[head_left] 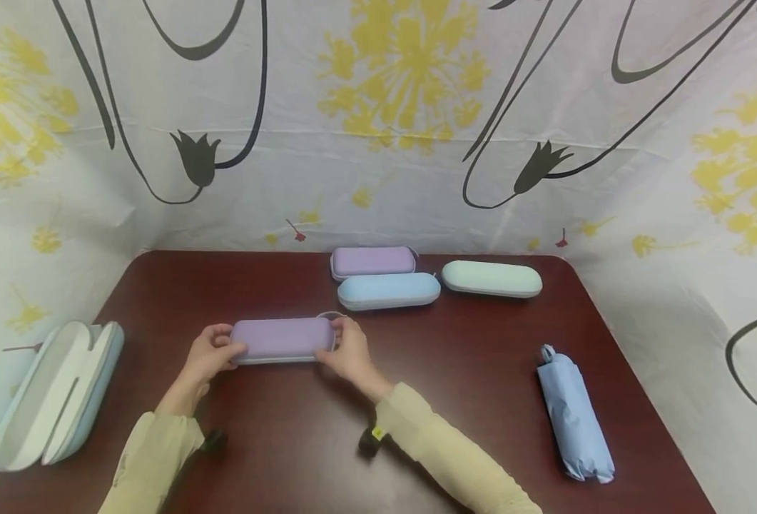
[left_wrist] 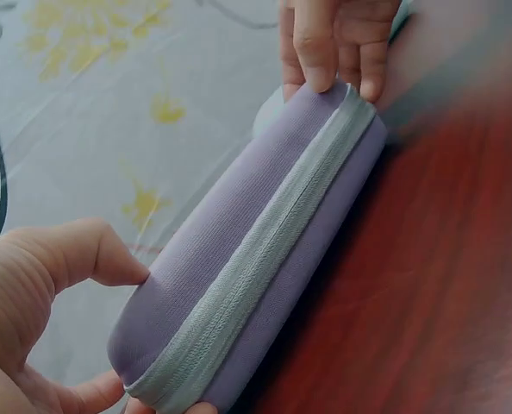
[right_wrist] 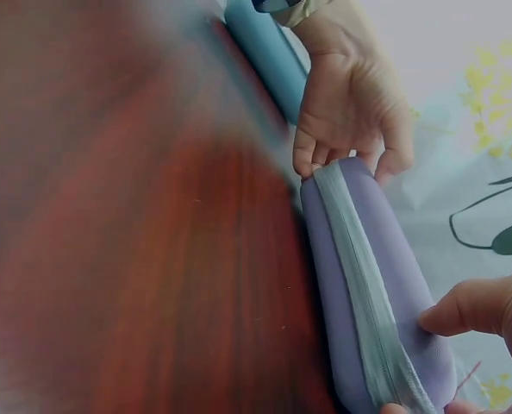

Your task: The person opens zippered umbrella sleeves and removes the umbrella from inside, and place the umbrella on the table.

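Observation:
Between my two hands is a closed purple zip case (head_left: 282, 338), long with rounded ends, a pale grey zipper band running along its side. My left hand (head_left: 211, 353) grips its left end, thumb on the near side and fingers at the far side. At the other end my right hand (head_left: 347, 348) pinches the case the same way, close by a thin loop strap. In the left wrist view, the thumb and fingertips of the left hand (left_wrist: 45, 302) press the case's end. The right wrist view shows the zipper band (right_wrist: 355, 259) facing the camera.
Toward the back lie another purple case (head_left: 374, 261), a light blue case (head_left: 389, 291) in front of it and a mint green case (head_left: 491, 278). An open blue case (head_left: 57, 396) with pale lining sits at left. A folded blue umbrella (head_left: 573, 414) lies at right on the dark red table (head_left: 288, 450).

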`<action>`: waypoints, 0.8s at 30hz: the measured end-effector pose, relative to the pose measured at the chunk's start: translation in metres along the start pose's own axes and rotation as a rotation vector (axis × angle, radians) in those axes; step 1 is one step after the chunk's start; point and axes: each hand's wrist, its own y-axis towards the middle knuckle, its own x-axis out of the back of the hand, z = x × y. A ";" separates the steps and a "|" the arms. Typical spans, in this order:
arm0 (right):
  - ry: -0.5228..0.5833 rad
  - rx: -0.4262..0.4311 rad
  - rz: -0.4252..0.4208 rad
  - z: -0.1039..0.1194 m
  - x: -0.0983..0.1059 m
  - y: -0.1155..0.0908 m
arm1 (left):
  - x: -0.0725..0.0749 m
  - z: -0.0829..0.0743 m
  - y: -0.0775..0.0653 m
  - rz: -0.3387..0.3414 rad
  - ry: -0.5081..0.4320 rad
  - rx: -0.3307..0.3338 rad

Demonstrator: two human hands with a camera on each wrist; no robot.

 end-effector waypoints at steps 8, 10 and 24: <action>-0.023 0.012 0.008 -0.012 0.024 -0.024 | -0.024 -0.004 -0.021 0.021 -0.010 0.013; -0.030 0.017 0.008 -0.016 0.031 -0.030 | -0.033 -0.005 -0.025 0.021 -0.009 0.015; 0.027 -0.012 0.029 -0.043 0.079 -0.064 | -0.083 -0.010 -0.050 0.028 0.010 0.003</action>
